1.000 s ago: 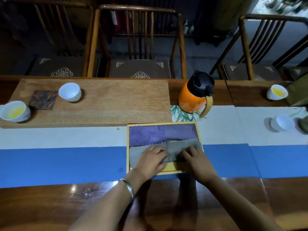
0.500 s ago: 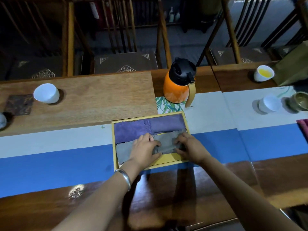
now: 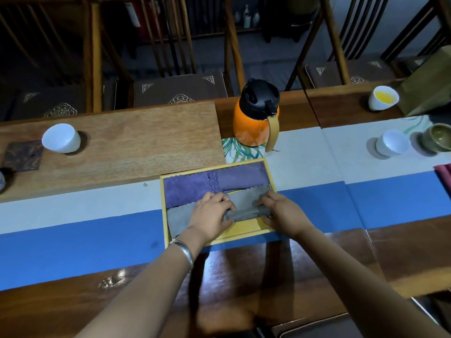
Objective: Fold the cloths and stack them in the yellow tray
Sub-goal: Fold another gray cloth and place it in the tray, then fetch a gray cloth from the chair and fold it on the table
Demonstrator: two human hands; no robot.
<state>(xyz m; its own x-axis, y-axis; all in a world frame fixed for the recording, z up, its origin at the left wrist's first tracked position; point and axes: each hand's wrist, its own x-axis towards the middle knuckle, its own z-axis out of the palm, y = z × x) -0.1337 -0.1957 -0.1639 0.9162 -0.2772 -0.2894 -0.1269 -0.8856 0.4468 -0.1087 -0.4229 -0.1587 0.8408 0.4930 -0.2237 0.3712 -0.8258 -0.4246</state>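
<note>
The yellow tray lies on the blue and white runner in front of me. Folded purple cloths fill its far half. A folded grey cloth lies across its near half. My left hand rests on the grey cloth's middle, fingers curled onto its near edge. My right hand grips the cloth's right end by the tray's right wall. The bare yellow tray floor shows just nearer than the cloth.
An orange flask with a black lid stands just behind the tray. White cups sit at the left and right, one holding yellow liquid. A green bowl, a wooden board and chairs are beyond.
The view has shifted and tilted down. Both hands slid slightly farther into the tray, drawing the grey cloth's near edge up so more yellow tray floor shows.
</note>
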